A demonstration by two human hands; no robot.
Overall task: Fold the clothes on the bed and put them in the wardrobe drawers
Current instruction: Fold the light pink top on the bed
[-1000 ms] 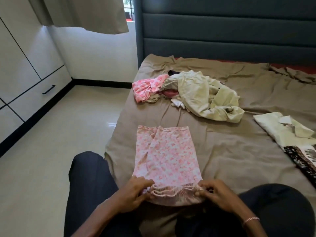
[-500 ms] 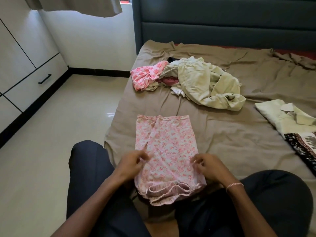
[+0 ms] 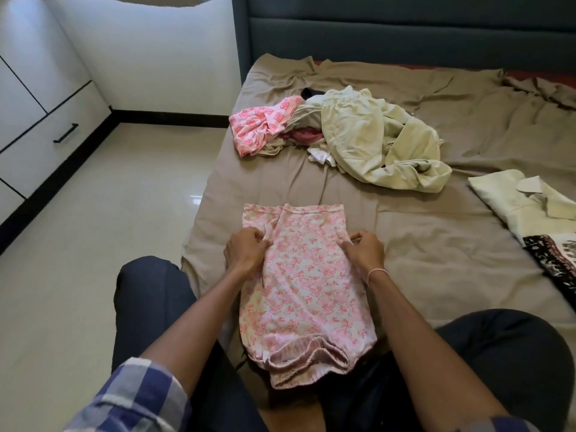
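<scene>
Single head-worn wide-angle view, facing forward-down along bed (image 3: 420, 251); pink garment (image 3: 305, 275) close, lower centre; headboard (image 3: 405, 35) far, top; wardrobe (image 3: 40, 98) upper left.

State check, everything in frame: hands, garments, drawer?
pink floral garment, laid flat on the bed, held at both sides
left hand, pinches the garment's left edge
right hand, pinches the garment's right edge
clothes pile, crumpled, unfolded
pale shirt, folded, flat
wardrobe drawer, closed

garment (image 3: 299, 275): pink floral (on white) | sheet (image 3: 420, 244): tan | headboard (image 3: 405, 32): teal
</scene>
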